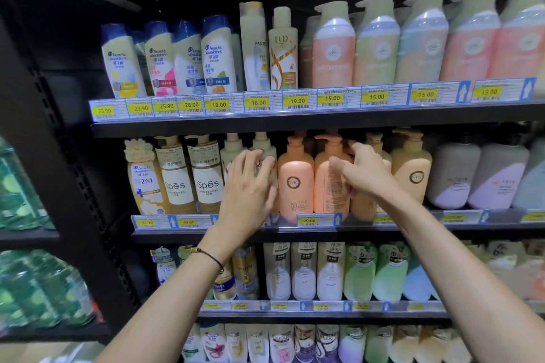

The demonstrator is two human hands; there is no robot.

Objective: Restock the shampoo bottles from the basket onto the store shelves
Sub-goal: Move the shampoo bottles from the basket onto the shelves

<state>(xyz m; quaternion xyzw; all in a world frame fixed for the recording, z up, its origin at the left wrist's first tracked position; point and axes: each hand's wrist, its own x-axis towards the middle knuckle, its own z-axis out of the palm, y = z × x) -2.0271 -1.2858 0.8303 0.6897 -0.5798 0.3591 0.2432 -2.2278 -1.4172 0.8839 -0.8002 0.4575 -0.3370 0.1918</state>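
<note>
Two hands are up at the middle shelf (295,232). The left hand (250,194) lies flat, fingers spread, against a pale pump bottle (262,147) that stands just left of the peach ones. The right hand (364,169) is curled round the second peach bottle (330,183), thumb out in front, fingers behind — whether it truly squeezes or only steadies, I cannot tell.

These bottles look full, so likely heavy for their size, with stiff plastic walls and a smooth, rather slippery skin. Best taken round the broad body, or under the shoulder below the pump; the pump neck is probably the weak spot.

Its look: peach-orange, rounded shoulders, matching pump, with the printed back label facing out, while its neighbour (295,183) shows a round badge. No basket is in view.
</note>
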